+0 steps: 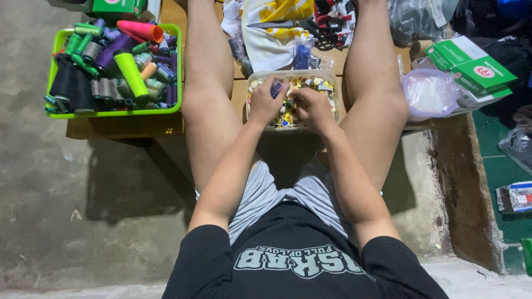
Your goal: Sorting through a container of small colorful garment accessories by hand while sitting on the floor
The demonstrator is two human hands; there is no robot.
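Digging through a tub of mixed buttons on a low wooden bench [127, 126]

Lime green plastic basket of thread cones [113, 69] fills the bench's left end; clear rectangular plastic tub of small colourful buttons [292, 99] sits at the front edge between the knees. Left hand [267, 102] pinches a small blue piece; right hand [311, 106] fingers curled into the buttons, grip unclear.

Dim, flat overhead light, soft shadows below the bench (slight wide-angle stretch).

sewing workshop | thread cones [113, 66] in green tray [55, 41] | scissors [293, 24]
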